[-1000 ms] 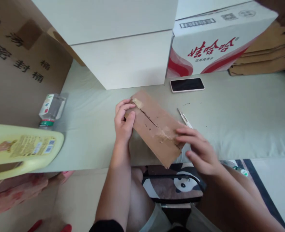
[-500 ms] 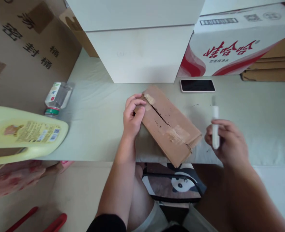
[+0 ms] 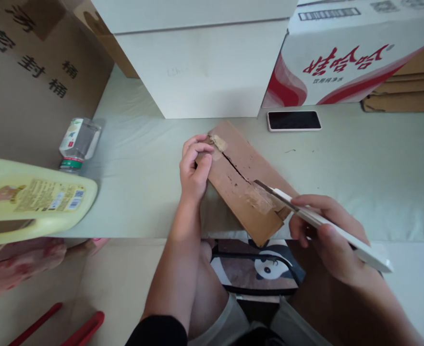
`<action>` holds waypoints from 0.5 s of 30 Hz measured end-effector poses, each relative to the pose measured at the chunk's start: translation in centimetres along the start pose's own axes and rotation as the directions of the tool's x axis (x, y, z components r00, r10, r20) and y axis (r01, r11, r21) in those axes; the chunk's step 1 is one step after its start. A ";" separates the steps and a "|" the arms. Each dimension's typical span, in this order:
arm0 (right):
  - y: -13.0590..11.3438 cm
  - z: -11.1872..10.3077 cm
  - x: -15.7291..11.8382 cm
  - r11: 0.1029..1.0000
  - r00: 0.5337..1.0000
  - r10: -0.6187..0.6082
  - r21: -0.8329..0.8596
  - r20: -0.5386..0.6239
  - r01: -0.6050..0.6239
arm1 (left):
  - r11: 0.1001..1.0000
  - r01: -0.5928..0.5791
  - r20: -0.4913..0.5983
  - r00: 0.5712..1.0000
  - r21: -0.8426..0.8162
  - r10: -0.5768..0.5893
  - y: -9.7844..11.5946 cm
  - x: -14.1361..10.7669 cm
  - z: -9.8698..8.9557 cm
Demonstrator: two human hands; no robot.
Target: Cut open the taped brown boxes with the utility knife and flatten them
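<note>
Brown carton [image 3: 249, 161], seam partly open, knife at the seam.
Lies aslant near the front edge of the worktop [image 3: 139, 192], short of the white box [image 3: 204, 72] and phone [image 3: 294, 120]. Done: a dark gap [image 3: 233, 164] parts the seam from the far-left end to about mid-length, by judgement roughly half. Left: the near-right half, apparently closed under wrinkled clear tape [image 3: 260, 198]; flaps unraised, contents unseen. Left hand [image 3: 193, 170]: curled round the carton's far-left end. Right hand [image 3: 345, 266]: closed round a white utility knife [image 3: 321, 220], blade [image 3: 264, 186] out, tip by the end of the gap; contact cannot be told.
</note>
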State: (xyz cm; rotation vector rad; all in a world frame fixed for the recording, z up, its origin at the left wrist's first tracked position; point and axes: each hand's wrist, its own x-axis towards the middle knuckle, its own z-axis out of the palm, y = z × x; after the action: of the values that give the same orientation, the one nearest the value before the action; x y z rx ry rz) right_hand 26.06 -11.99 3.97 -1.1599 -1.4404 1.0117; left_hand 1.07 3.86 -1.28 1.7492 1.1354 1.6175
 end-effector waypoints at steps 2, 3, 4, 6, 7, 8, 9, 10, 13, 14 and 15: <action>0.2 -0.5 0.4 0.996 0.998 -0.013 -0.086 -0.061 0.008 | 1.000 -0.006 0.000 1.000 -0.004 0.006 0.0 0.0 0.0; 0.1 -0.6 0.7 0.993 0.996 -0.031 -0.114 -0.088 0.021 | 1.000 -0.006 0.000 1.000 -0.002 0.006 -0.1 0.0 0.0; 0.0 -0.7 0.8 0.991 0.994 -0.047 -0.131 -0.100 0.034 | 1.000 -0.004 0.003 1.000 0.003 0.004 -0.1 0.0 0.0; -0.2 -0.7 1.1 0.988 0.994 -0.076 -0.139 -0.084 0.064 | 1.000 0.002 0.007 1.000 0.014 -0.002 -0.1 0.0 0.0; -0.4 -0.7 1.1 0.986 0.995 -0.081 -0.153 -0.064 0.071 | 1.000 0.004 0.007 1.000 0.014 -0.004 -0.1 0.0 0.0; -0.5 -0.7 1.1 0.981 0.995 -0.089 -0.176 -0.046 0.080 | 1.000 0.007 0.004 1.000 0.012 -0.007 -0.1 0.0 0.0; -0.6 -0.7 1.2 0.975 0.994 -0.104 -0.200 -0.034 0.096 | 1.000 0.010 0.000 1.000 0.009 -0.010 -0.1 0.0 0.0; -0.7 -0.8 1.2 0.967 0.992 -0.124 -0.228 -0.027 0.115 | 1.000 0.011 -0.004 1.000 0.008 -0.011 -0.1 0.0 0.1; -0.9 -1.0 1.1 0.947 0.987 -0.163 -0.279 0.009 0.159 | 1.000 0.021 -0.012 1.000 0.007 -0.021 0.0 0.0 0.1; -0.9 -1.1 1.1 0.948 0.986 -0.164 -0.273 0.021 0.164 | 1.000 0.026 -0.012 1.000 0.006 -0.026 0.1 0.0 0.2; -0.9 -1.2 1.0 0.952 0.987 -0.155 -0.263 0.036 0.159 | 1.000 0.030 -0.008 1.000 0.006 -0.030 0.1 0.0 0.2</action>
State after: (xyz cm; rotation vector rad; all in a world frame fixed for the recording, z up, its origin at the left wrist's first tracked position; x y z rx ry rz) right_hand 27.05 -11.13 5.24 -1.2059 -1.6898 0.7332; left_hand 1.26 3.80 -1.23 1.7228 1.1655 1.6057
